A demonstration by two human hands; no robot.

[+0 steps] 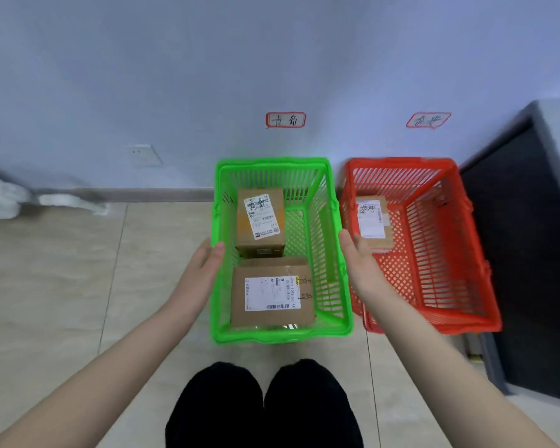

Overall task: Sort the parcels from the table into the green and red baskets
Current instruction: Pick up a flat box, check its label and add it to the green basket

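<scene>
- Green plastic, head view: the green basket (282, 336) stands on the tiled floor (62, 270) against the wall, with the red basket (401, 163) just beside it on the right. One red-outlined wall label (285, 120) hangs above each basket, and their handwriting is too blurred to read.
- Parcels already sorted: two cardboard boxes lie in the green basket. The far parcel (261, 218) stands taller at the back, and the near parcel (272, 294) lies flat at the front with its label up. A third parcel (372, 221) lies in the red basket's back left corner.
- Hands: the left hand (207, 257) is at the green basket's left rim with fingers straight and holding nothing — whether the fingertips touch the plastic cannot be told. The right hand (356, 250) is spread, palm inward, above the gap between the two baskets, and is likewise empty.
- Deciding relation: the near parcel lies between the two palms and below them, its long axis running left to right, so neither hand is clearly nearer.
- Judgement: with both hands empty, the next step is probably to fetch another parcel. The table is out of view, so which way that parcel lies cannot be told.
- Surroundings: a dark cabinet (530, 253) stands to the right, and black-clad knees (262, 405) are at the bottom edge.
</scene>
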